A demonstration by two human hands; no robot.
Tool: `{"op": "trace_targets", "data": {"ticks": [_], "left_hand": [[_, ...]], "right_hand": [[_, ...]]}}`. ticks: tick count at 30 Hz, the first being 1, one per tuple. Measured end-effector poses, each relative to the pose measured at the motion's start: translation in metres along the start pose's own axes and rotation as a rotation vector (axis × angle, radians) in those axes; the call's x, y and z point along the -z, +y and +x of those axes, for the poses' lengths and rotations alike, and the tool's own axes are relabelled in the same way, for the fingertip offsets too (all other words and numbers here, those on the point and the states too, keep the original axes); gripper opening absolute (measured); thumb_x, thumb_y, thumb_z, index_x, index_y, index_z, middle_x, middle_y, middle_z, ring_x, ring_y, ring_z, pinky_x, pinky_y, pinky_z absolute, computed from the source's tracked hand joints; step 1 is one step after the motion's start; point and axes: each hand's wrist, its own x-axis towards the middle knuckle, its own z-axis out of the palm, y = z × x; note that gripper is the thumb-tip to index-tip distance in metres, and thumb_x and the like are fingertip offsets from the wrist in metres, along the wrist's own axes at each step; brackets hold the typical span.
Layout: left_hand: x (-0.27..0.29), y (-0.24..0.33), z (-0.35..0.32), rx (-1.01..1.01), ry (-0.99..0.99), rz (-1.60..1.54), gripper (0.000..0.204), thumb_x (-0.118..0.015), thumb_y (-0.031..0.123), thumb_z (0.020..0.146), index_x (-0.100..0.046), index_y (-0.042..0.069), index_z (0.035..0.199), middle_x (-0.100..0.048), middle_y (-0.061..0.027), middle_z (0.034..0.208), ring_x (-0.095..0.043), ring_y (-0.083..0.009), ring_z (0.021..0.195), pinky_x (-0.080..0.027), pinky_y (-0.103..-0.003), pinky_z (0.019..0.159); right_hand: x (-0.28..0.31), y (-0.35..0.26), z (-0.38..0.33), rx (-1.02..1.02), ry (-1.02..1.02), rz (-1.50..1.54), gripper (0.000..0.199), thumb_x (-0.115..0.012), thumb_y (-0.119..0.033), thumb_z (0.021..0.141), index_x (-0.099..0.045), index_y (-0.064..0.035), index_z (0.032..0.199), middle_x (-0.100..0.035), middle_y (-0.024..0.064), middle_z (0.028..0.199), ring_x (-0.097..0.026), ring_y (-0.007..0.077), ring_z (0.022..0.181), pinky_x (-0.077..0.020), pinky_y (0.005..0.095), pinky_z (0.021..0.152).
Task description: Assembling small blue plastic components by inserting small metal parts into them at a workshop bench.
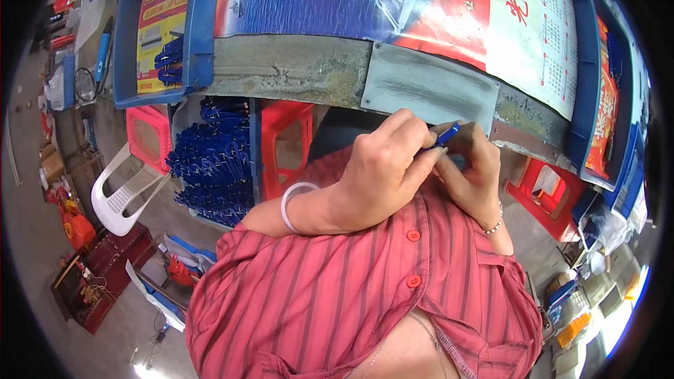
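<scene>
A small, shiny blue rod-like piece (448, 133) sits between the fingertips of both hands, close to the table's near edge. My left hand (385, 172), with a white bangle at its wrist, is closed on it in a pinch. The fingers of my right hand (474, 168), which has a beaded bracelet, are bent round its other side. The fingers cover much of the piece, so its full shape is hidden. Just beyond the hands, a grey metal plate (432, 84) with dark smears is fixed to the table edge.
Left on the table stands a blue tray (200, 28) with blue pieces; another blue tray (586, 84) stands right. Below the edge, a bin holds bundled blue pieces (214, 158) beside a red stool (284, 144). A white-and-pink chair (133, 186) stands left, another red stool (544, 196) right.
</scene>
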Motion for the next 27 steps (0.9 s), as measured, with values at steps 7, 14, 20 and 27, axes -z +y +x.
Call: {"op": "trace_targets", "data": {"ticks": [7,14,20,27], "left_hand": [[-0.003,0.002,0.002,0.015,-0.033,0.016,0.013,-0.068,-0.005,0.075,-0.056,-0.003,0.080,-0.051,-0.0094,0.071,-0.057,-0.0159,0.055,-0.045,-0.028,0.047],[-0.005,0.004,0.006,0.065,-0.083,0.044,0.013,-0.069,-0.003,0.076,-0.057,-0.003,0.079,-0.052,-0.0095,0.071,-0.057,-0.0169,0.056,-0.046,-0.028,0.049],[-0.006,0.006,0.010,0.047,-0.128,0.083,0.012,-0.069,-0.001,0.076,-0.057,-0.002,0.080,-0.053,-0.0106,0.072,-0.056,-0.0210,0.058,-0.044,-0.031,0.051],[-0.007,0.012,0.013,0.024,-0.181,0.177,0.013,-0.068,0.000,0.075,-0.057,-0.001,0.081,-0.053,-0.0128,0.072,-0.055,-0.0286,0.059,-0.043,-0.036,0.051]], "right_hand": [[0.001,0.006,-0.003,-0.100,-0.047,0.244,0.026,-0.068,0.000,0.076,-0.052,0.0015,0.096,-0.062,0.0083,0.082,-0.065,0.0123,0.071,-0.0499,0.0238,0.062],[0.001,0.006,-0.001,-0.280,-0.036,0.457,0.031,-0.069,0.000,0.076,-0.050,0.0026,0.100,-0.061,0.0077,0.092,-0.060,0.0082,0.071,-0.0501,0.0229,0.064],[-0.001,0.025,-0.002,-0.159,-0.073,0.314,0.031,-0.071,0.000,0.071,-0.051,0.0003,0.095,-0.060,0.0078,0.083,-0.058,0.0111,0.066,-0.0461,0.0241,0.058],[0.002,0.022,0.008,-0.124,-0.061,0.242,0.023,-0.068,0.002,0.071,-0.054,0.0005,0.090,-0.059,0.0098,0.079,-0.058,0.0150,0.070,-0.0455,0.0239,0.062]]}}
